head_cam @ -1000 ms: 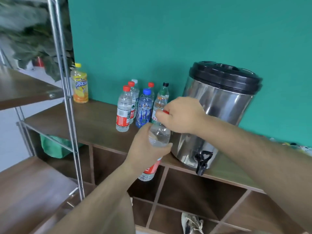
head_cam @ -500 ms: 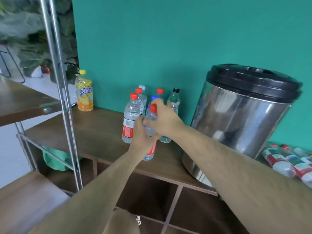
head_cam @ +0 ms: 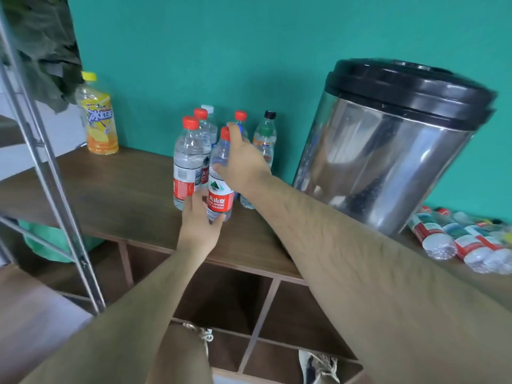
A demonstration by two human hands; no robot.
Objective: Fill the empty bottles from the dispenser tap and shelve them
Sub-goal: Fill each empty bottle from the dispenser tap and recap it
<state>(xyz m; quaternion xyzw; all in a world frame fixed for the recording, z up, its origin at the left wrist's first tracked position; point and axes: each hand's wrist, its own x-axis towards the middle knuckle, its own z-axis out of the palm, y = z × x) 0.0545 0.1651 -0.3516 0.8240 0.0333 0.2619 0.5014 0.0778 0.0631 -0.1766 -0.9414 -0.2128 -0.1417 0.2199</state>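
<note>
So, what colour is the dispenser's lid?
Black; the lid on the steel dispenser shows best in the head view.

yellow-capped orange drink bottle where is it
Head view, left side: the orange drink bottle stands on the brown wooden shelf, left of the clear water bottles.

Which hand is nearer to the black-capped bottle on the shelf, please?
Right. The right hand grips the red-labelled bottle near its cap, directly in front of the black-capped bottle; the left hand holds the gripped bottle's base, lower and further left.

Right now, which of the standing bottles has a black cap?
The bottle at the group's right end, nearest the steel dispenser; none of the others' caps is black, most are red.
</note>
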